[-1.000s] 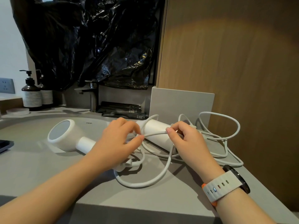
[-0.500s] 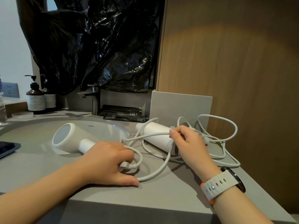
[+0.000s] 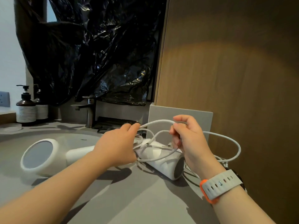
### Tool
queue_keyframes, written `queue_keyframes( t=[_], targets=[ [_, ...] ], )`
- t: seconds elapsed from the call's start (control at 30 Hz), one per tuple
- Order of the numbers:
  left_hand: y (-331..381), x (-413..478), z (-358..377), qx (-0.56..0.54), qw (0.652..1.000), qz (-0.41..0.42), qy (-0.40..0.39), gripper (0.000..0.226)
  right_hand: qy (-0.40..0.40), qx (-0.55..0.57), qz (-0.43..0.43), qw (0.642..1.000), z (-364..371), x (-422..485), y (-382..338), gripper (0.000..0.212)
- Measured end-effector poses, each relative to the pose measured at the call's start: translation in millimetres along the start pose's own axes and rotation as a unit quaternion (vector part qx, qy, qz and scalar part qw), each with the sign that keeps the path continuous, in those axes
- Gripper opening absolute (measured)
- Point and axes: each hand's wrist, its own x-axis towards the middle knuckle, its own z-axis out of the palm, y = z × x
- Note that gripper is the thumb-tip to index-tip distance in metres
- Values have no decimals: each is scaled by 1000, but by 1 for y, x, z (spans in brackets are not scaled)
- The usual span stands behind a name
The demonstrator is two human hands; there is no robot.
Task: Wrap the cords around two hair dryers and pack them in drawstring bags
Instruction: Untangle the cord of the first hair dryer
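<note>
A grey vanity counter lies beneath both hands. One white hair dryer rests left of the left hand. A second hair dryer lies below and between the hands, amid a loose white cord looping out past the right hand. The left hand pinches the cord and the right curls round its strands, close but apart. This looks like untangling before wrapping; next, one length needs freeing and winding. Half a second earlier the left hand lay flat on the counter; now both are raised.
</note>
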Motion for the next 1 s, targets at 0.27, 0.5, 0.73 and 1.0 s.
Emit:
queue_keyframes(
  t=[0.27, 0.5, 0.73, 1.0],
  targets=[
    [-8, 24, 17, -43, 998, 0, -35, 27, 57, -228, -40, 971, -3, 28, 26, 16],
    [-25, 23, 9, -72, 996, -50, -9, 28, 153, -597, -391, 684, 14, 12, 36, 12],
    [-33, 20, 12, -84, 994, -64, -6, 34, -127, -696, -368, 604, 23, 6, 60, 19],
    [-34, 16, 15, -114, 990, -72, 41, 34, -121, -543, -256, 791, 29, 16, 49, 34]
  ],
)
